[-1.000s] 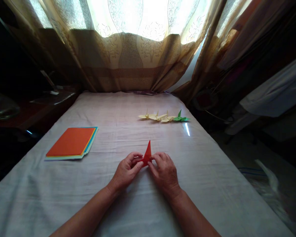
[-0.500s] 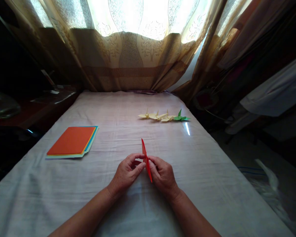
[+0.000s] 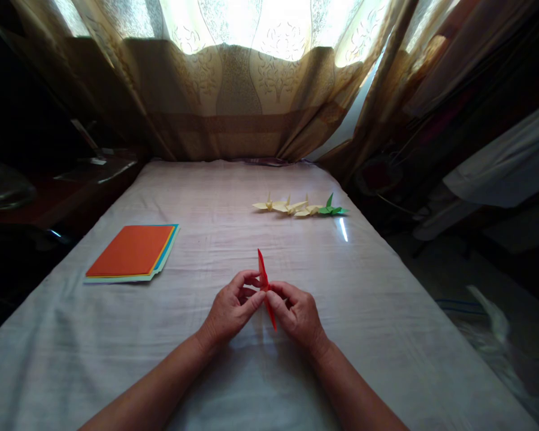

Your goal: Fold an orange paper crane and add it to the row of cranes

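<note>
Pinching a red folded paper [image 3: 265,286] between both hands, low over the cloth-covered table [image 3: 386,335], close to the body. Left hand [image 3: 230,312] and right hand [image 3: 299,313] are sitting together, fingertips almost meeting at the paper's middle, fingers curled in and closed on it from each side. Paper is standing edge-on to the camera, looking like a thin blade, one point sticking up past the fingers and one point hanging down toward the wrists. Judging by the narrow pointed shape, folding is looking well along but not finished: no spread wings, no neck or tail like the finished ones further back, so some shaping folds are probably remaining. Exact fold stage is too hard to tell since the piece is showing only its edge.

Going further out, a stack of coloured paper sheets [image 3: 132,251] is lying flat on the table to the left, orange sheet on top, blue and yellow edges peeking out underneath, well apart from the hands. Beyond, on the right side, a row of finished paper cranes [image 3: 287,207] is sitting, pale yellow ones with a green crane [image 3: 331,209] at the right end, touching or nearly so. Patterned curtain [image 3: 233,90] is hanging behind the far end of the table, backlit by a window
</note>
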A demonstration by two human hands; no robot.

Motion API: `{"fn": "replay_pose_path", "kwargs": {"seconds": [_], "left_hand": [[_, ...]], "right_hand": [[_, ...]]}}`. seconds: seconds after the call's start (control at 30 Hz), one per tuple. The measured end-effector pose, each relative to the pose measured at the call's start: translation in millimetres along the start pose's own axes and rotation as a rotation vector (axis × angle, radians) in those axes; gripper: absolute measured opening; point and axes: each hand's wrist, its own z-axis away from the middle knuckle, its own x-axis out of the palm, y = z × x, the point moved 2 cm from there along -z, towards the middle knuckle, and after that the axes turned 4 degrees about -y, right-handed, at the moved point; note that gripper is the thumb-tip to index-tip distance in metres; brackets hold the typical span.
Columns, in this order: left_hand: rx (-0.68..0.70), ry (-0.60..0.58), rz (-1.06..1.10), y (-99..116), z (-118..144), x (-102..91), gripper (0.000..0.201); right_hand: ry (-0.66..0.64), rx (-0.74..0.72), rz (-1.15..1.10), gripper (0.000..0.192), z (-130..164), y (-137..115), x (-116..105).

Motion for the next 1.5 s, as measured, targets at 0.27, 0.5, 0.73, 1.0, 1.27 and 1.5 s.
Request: {"fn": "replay_pose_path", "kwargs": {"seconds": [0.27, 0.5, 0.73, 1.0, 1.27, 1.5], "left_hand": [[-0.061, 0.027, -0.081, 8.2, 0.3, -1.9, 0.046], [-0.104, 0.067, -0.122, 10.6, 1.2, -5.3, 0.051], [-0.114, 0.05, -0.065, 11.0, 0.0, -5.3, 0.051], [-0.119, -0.01, 0.023, 9.8, 0.2, -0.4, 0.052], [-0.071, -0.003, -0.133, 18.4, 2.8, -3.9, 0.03], [-0.044, 0.035, -0.158, 20.9, 0.2, -9.1, 0.028]], "right_hand": [[-0.021, -0.017, -0.01, 0.027, 1.0, 1.0, 1.5], [-0.007, -0.037, 0.017, 0.027, 1.3, 2.1, 4.1], [0.034, -0.137, 0.156, 0.023, 2.7, 0.9, -0.9], [0.023, -0.227, 0.296, 0.018, 2.8, -8.6, -6.1], [0.036, -0.141, 0.485, 0.02, 6.2, -6.7, -11.1], [0.065, -0.129, 0.467, 0.021, 8.1, -3.9, -9.4]]}}
